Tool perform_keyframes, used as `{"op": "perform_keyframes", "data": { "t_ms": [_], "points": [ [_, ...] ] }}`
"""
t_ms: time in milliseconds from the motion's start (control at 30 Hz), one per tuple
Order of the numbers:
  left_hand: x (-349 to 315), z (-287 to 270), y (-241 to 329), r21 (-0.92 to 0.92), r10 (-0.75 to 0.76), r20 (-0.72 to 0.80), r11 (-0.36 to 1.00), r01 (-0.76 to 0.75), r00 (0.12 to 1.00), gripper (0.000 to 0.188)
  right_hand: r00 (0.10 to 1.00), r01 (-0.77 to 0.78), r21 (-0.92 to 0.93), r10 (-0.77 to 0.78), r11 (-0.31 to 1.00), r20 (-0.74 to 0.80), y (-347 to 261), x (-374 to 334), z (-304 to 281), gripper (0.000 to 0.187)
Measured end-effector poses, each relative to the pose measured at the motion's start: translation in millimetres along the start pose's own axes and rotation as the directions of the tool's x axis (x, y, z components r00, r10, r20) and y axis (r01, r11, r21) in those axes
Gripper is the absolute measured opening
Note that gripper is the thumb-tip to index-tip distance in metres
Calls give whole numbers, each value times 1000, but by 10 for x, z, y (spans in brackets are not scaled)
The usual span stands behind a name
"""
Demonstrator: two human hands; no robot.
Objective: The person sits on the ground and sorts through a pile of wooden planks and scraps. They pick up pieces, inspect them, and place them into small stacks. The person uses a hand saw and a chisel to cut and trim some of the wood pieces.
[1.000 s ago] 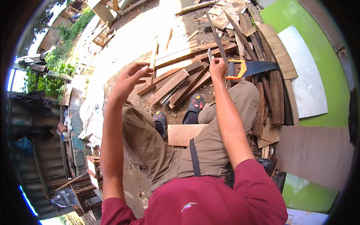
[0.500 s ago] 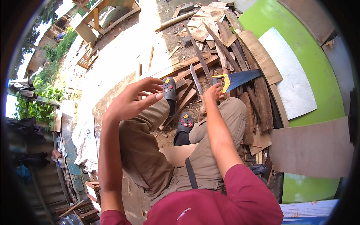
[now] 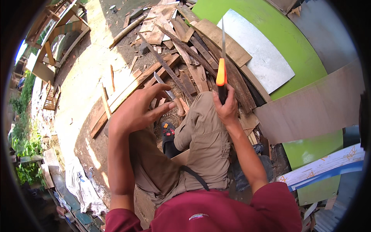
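Observation:
My right hand (image 3: 228, 109) is wrapped round the dark handle of a hand saw (image 3: 221, 73) with an orange-yellow grip. Its blade points away from me and shows almost edge-on, above the right side of the wood pile. Over my left knee hangs my left hand (image 3: 135, 112), fingers spread and curved, holding nothing. Just beyond its fingertips, a large knife (image 3: 179, 107) with a wooden handle lies among the scraps, its blade partly hidden by the fingers. A dark clog (image 3: 167, 132) with red and yellow charms shows on one foot between my legs.
Loose planks (image 3: 193, 65) and scrap boards are heaped ahead. To the right lie a green panel (image 3: 309, 54), a white sheet (image 3: 257, 50) and a brown board (image 3: 309, 102). A white cloth (image 3: 79, 181) is at the left; a wooden bench frame (image 3: 50, 50) stands far left.
My right hand has lifted the saw to the right, turning its blade from sideways to pointing away. The view has shifted right. My left hand stays raised and empty.

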State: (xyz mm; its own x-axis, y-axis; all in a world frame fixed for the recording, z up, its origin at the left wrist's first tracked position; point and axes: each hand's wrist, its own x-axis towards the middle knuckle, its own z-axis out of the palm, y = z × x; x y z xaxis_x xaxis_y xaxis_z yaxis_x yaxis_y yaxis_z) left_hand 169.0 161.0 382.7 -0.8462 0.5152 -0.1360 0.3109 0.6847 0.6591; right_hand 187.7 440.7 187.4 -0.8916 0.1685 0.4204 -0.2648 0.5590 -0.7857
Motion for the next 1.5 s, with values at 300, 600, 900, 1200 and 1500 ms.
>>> {"op": "perform_keyframes", "data": {
  "t_ms": [300, 600, 900, 1200, 1500],
  "points": [
    [-47, 145, 229, -58, 126, 58, 991, -122, 990, 56, 973, -141, -681, 228, 719, 39, 1330, -1766, -725, 45],
    [-327, 55, 193, -50, 85, 117, 996, -80, 990, 54, 675, -302, -914, 737, 269, -6, 1654, -2169, -307, 39],
    [-526, -122, 1, -119, -94, 42, 988, 98, 995, 53, 668, -490, -566, 703, 663, 245, 1685, -928, 728, 54],
    [-884, -133, -42, -154, -184, -21, 972, 179, 983, 48, 589, -427, -702, 764, 570, 263, 1937, -981, 1071, 54],
    [-983, -105, -142, -227, -168, -35, 961, 156, 985, 49, 822, -281, -517, 481, 809, 305, 1838, -908, 455, 56]
  ]
}}
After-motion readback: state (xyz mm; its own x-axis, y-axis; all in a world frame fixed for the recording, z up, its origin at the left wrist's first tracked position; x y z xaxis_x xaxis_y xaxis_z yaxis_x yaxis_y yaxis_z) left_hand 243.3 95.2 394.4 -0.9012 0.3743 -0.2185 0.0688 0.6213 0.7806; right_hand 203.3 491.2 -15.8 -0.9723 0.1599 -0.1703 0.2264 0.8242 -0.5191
